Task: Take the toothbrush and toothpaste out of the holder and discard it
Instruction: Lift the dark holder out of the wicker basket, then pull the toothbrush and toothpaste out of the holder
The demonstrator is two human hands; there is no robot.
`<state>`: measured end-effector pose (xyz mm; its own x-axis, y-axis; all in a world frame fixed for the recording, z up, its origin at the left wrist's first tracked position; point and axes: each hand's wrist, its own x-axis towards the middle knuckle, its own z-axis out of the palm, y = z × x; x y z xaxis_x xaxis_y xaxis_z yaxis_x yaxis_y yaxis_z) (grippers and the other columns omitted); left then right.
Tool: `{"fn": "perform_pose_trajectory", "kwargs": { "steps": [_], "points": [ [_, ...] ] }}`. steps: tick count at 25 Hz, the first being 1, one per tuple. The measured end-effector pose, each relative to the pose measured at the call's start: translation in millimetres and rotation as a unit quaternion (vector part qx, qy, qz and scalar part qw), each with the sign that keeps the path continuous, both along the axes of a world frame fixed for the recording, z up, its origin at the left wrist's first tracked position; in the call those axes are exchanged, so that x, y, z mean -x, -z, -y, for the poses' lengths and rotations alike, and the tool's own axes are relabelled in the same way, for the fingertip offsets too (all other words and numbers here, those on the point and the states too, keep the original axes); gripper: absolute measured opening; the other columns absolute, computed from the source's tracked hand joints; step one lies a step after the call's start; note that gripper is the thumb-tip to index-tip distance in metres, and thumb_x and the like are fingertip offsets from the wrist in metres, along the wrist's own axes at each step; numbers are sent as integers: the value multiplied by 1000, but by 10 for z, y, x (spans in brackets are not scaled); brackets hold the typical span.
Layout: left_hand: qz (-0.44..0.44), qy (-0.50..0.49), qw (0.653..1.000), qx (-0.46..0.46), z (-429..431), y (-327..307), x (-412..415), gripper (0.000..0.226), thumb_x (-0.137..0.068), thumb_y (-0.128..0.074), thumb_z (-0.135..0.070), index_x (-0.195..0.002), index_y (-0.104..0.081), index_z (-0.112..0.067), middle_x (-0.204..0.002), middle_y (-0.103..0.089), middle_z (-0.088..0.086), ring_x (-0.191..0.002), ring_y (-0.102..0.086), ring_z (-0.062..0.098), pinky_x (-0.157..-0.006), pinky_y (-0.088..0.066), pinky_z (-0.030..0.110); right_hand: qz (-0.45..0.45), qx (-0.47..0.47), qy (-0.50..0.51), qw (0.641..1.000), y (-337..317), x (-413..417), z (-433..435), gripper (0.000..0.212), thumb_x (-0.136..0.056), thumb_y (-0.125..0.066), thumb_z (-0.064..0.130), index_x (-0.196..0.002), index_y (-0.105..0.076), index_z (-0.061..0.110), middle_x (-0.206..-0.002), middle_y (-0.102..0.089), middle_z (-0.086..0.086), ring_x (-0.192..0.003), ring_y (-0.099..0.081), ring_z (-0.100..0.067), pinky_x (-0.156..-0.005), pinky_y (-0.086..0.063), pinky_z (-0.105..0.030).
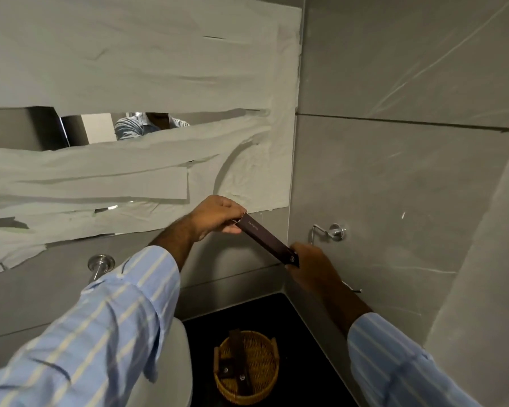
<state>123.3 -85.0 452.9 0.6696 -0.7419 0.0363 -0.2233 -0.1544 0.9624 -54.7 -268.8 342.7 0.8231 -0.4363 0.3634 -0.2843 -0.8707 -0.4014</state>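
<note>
I hold a long, flat dark brown cardboard sleeve [264, 238] slantwise between my two hands, its torn open end up at the left and its snap-buttoned end down at the right. The fingers [231, 229] of my left hand [215, 217] are pinching the upper open end, thumb beneath and the others curled over the top edge. My right hand [313, 264] grips the lower end, its fingers wrapped round the sleeve from behind so that only the corner with the small metal stud shows; the hand is blurred and I cannot tell how tightly they close. Whether anything is inside the sleeve I cannot see.

Both my forearms reach forward and up, in pale blue sleeves with white stripes [106, 324], the left cuff pushed back from the wrist.

At the left, the wall mirror is covered with strips of grey-white paper [135, 69], with a gap showing a striped shirt. Beneath it a round chrome wall fitting [101, 263] sticks out of the grey tile. Lower down, on the black worktop [303, 327], stands a round woven wicker basket [246, 367] holding more dark brown packets. To the right, a chrome bar holder [329, 232] is fixed to the grey veined wall just beside my right hand.
</note>
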Motion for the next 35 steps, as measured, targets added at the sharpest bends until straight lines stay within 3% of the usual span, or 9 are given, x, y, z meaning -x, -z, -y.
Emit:
{"fn": "perform_pose_trajectory", "kwargs": {
  "steps": [4,9,12,16,19,22,26,30,35],
  "points": [
    [91,-52,993,-57,59,54,32,11,-84,-68,-9,-91,-74,-3,-99,-73,15,-82,-78,26,-62,-63,27,-3,8,-12,1000,70,14,54,30,-85,-73,28,-111,-66,16,-106,-70,-7,-98,-66,-26,-79,-45,-26],
    [-4,-61,998,-4,80,247,32,21,-83,-71,-13,-93,-71,5,-100,-73,20,-86,-78,30,-66,-64,31,-28,-16,-20,999,195,-21,110,34,-80,-76,29,-112,-69,16,-106,-74,-7,-99,-70,-26,-83,-50,-28],
    [-11,-78,997,-14,61,352,18,19,-76,-81,-8,-91,-74,1,-96,-75,21,-79,-79,23,-63,-64,27,-19,-167,29,985,273,-44,71,50,-78,-81,31,-122,-65,12,-109,-71,-5,-99,-70,-26,-79,-57,-31],
    [-16,-170,984,43,87,552,71,19,-75,-82,-8,-90,-73,-1,-93,-74,17,-75,-79,20,-59,-62,26,3,-721,5,693,272,-172,-259,68,-84,-77,37,-133,-48,0,-128,-56,-26,-102,-66,-39,-72,-63,-40],
    [-53,-184,979,70,125,715,166,16,-77,-81,-8,-89,-72,-2,-94,-73,18,-82,-77,23,-64,-63,28,143,-848,-52,508,213,-378,-426,46,-93,-69,26,-122,-56,-7,-112,-66,-33,-104,-68,-43,-82,-61,-49],
    [-126,-151,973,124,101,832,209,16,-86,-72,-7,-99,-71,2,-104,-71,23,-91,-75,28,-80,-63,37,254,-865,-72,427,154,-530,-470,30,-97,-60,10,-123,-56,-5,-109,-69,-30,-95,-70,-40,-76,-63,-46],
    [-118,-216,953,175,59,992,209,23,-89,-65,-1,-111,-67,-6,-105,-70,13,-92,-72,24,-73,-63,28,264,-855,-81,439,133,-625,-415,23,-96,-60,5,-117,-58,-4,-93,-76,-30,-79,-78,-39,-63,-65,-43],
    [45,-337,937,76,131,1132,236,14,-82,-71,-12,-75,-69,-23,-76,-70,1,-68,-63,15,-67,-56,28,254,-816,-90,511,101,-710,-385,18,-97,-61,8,-112,-62,-2,-88,-79,-21,-77,-79,-30,-60,-64,-34],
    [-338,-247,865,277,256,1183,358,24,-90,-53,-3,-72,-68,-4,-57,-67,12,-61,-64,26,-63,-52,32,244,-644,-60,722,-118,-764,-309,5,-95,-64,13,-96,-66,8,-98,-77,-17,-80,-78,-21,-71,-65,-32]
  ]
}}
